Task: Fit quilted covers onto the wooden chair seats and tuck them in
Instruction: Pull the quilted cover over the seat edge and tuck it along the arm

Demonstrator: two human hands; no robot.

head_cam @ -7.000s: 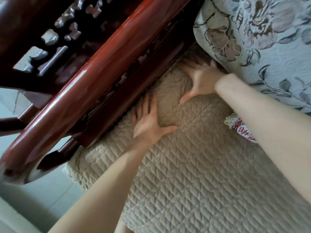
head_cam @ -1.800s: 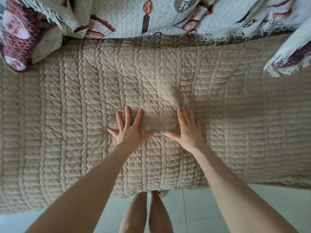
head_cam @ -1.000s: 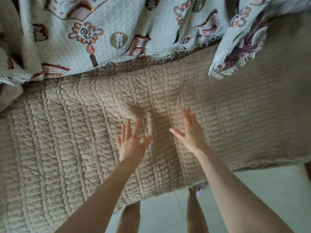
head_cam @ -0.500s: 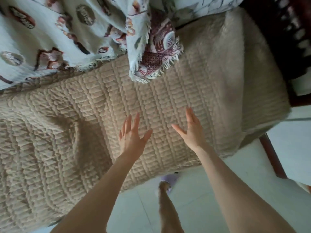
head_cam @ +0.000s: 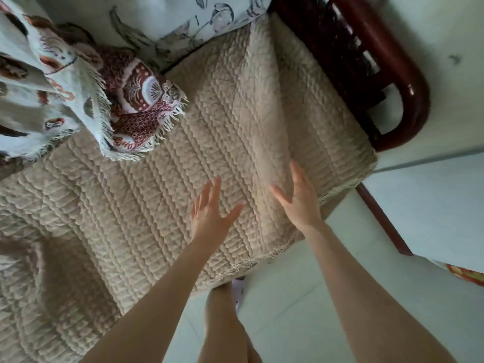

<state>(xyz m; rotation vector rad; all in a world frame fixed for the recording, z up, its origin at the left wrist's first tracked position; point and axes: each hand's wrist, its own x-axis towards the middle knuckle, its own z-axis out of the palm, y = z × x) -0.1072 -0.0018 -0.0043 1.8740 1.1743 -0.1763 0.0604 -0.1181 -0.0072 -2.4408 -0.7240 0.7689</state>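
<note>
head view: a beige quilted cover (head_cam: pixel 157 205) lies spread over the seat of a dark red wooden chair (head_cam: pixel 408 95), whose curved armrest shows at the upper right. the cover's fringed front edge hangs just over the seat's front, above a pale tiled floor (head_cam: pixel 301 297). near the armrest end the cover is bunched into a long raised fold (head_cam: pixel 264 106) that runs from the back of the seat toward the front.

both hands reach forward over the front part of the cover and grasp nothing. the left hand (head_cam: pixel 209 213) is flat, palm down, with straight fingers held close together and the thumb out to the side. it is over the smooth quilting just left of the fold, and whether it presses the cloth or floats just above it cannot be told. the right hand (head_cam: pixel 298 200) is also flat with straight fingers. its fingertips sit at the lower end of the fold and its thumb points toward the left hand. the two hands are near each other but apart.

at the back left, a fringed patterned blanket (head_cam: pixel 65 100) in pale blue and maroon drapes onto the cover. a pale floral cushion (head_cam: pixel 183 22) rests against the back edge. the person's bare leg (head_cam: pixel 225 323) stands on the floor just in front of the seat.
</note>
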